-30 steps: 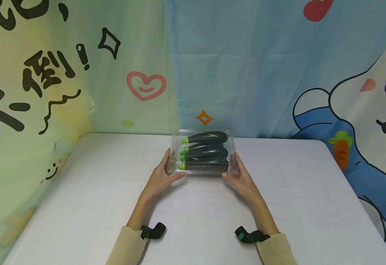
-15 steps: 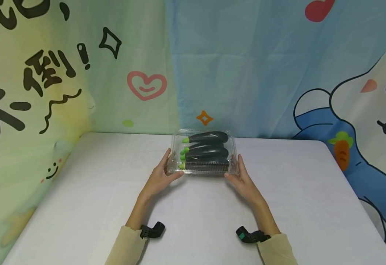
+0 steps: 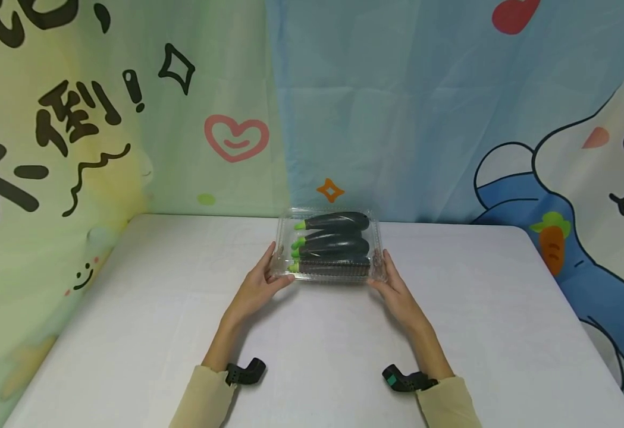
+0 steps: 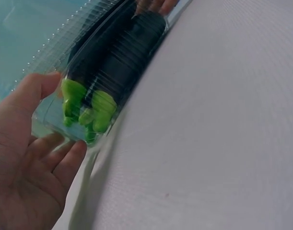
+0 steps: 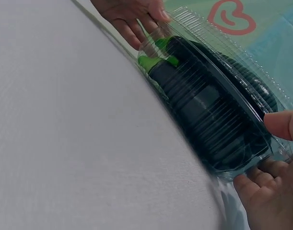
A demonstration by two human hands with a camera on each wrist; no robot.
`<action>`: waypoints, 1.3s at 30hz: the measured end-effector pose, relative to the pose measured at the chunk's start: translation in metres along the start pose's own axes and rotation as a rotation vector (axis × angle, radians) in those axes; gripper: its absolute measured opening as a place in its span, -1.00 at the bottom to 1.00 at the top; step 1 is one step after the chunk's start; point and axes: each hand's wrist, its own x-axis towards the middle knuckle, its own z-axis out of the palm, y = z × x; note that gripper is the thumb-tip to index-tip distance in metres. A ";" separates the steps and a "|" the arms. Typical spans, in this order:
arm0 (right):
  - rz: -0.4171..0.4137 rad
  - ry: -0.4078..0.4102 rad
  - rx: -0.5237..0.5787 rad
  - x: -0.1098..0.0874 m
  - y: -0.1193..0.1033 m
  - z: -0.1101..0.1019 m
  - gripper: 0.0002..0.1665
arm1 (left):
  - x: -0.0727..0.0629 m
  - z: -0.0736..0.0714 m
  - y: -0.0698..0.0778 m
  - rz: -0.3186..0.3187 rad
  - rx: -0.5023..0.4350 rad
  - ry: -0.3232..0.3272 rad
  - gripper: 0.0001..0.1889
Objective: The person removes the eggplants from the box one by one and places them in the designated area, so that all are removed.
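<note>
A clear plastic clamshell box sits near the back edge of the white table. Several dark eggplants with green stem ends fill it, stems toward the left. At its left end my left hand holds the near corner; the left wrist view has the thumb at the rim and fingers lower down against the end. My right hand holds the opposite end, its thumb at the rim and its fingers curled low against the wall. Some fingertips of both hands are hidden.
White cloth covers the table. A printed fabric backdrop rises directly behind its far edge and along the left side. Black devices are strapped to both wrists.
Both thumbs have drawn slightly outward along the box's near edge, and the right hand has shifted a little to the right. The box and eggplants have stayed practically in place.
</note>
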 end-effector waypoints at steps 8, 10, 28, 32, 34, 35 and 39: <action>-0.012 0.006 -0.043 -0.001 -0.001 -0.007 -0.05 | -0.001 -0.001 0.000 0.066 0.026 0.068 -0.09; -0.021 0.021 -0.048 -0.001 -0.001 -0.009 -0.06 | -0.001 -0.002 0.001 0.067 0.023 0.088 -0.12; 0.040 0.127 0.088 -0.001 -0.001 -0.014 -0.13 | -0.002 -0.007 0.003 0.056 -0.002 0.111 -0.24; 0.013 0.111 0.081 -0.001 -0.001 -0.014 -0.14 | 0.000 -0.006 -0.001 0.113 0.009 0.143 -0.29; -0.002 0.104 0.069 -0.001 0.000 -0.014 -0.14 | 0.000 -0.005 -0.001 0.132 0.018 0.160 -0.32; -0.008 0.103 0.056 -0.001 0.000 -0.014 -0.14 | -0.001 -0.005 0.000 0.139 0.023 0.168 -0.33; -0.031 0.096 0.048 -0.002 0.002 -0.014 -0.14 | -0.001 -0.003 0.002 0.150 0.013 0.193 -0.39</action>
